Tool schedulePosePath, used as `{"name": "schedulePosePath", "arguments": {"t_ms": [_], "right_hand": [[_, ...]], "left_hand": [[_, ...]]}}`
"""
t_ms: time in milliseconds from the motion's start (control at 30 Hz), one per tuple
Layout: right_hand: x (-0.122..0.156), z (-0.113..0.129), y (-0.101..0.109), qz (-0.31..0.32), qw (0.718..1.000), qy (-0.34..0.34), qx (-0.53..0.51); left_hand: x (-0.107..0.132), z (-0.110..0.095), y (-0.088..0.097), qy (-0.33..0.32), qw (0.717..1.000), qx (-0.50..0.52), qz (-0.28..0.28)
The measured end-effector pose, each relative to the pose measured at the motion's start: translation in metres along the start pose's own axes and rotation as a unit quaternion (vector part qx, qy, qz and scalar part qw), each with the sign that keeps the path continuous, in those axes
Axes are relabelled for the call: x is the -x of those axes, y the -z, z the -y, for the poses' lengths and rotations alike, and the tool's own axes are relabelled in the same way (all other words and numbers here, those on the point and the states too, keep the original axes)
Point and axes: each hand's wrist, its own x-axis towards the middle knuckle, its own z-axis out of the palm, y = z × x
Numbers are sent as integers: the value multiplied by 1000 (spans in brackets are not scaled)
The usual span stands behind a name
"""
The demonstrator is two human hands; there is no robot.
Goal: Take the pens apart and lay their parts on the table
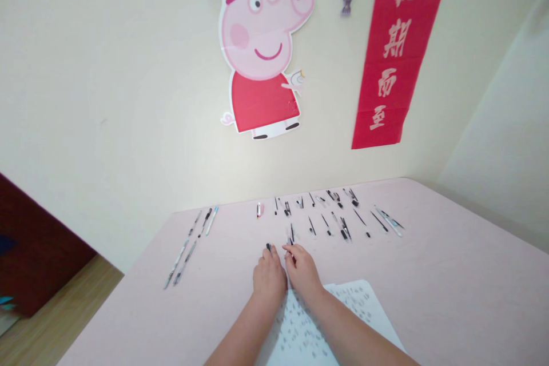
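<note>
My left hand (269, 274) rests low over the pink tabletop, its fingers closed. A small black pen part (269, 246), perhaps a cap, pokes out at its fingertips. Beside it, my right hand (303, 269) has thumb and fingers pinched together; whatever is between them is too small to make out. Just beyond the right fingertips lie thin dark pen pieces (292, 233). Under both forearms is an open notebook (343, 303) with handwriting on white pages.
Several whole pens (175, 263) lie in two columns on the left of the pink table (128, 320). Rows of taken-apart pen parts (344, 229) spread along the far right side. The wall behind carries a cartoon pig cutout (266, 97) and a red banner (386, 68).
</note>
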Motion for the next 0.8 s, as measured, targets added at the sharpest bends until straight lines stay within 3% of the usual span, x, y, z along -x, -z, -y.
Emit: {"name": "schedulePosePath", "arguments": {"t_ms": [433, 800], "right_hand": [[1, 4, 0, 9, 1000, 2, 2], [1, 5, 1, 17, 1000, 7, -13]], "left_hand": [[-47, 11, -7, -72, 997, 8, -37], [-74, 12, 3, -114, 993, -17, -32]]}}
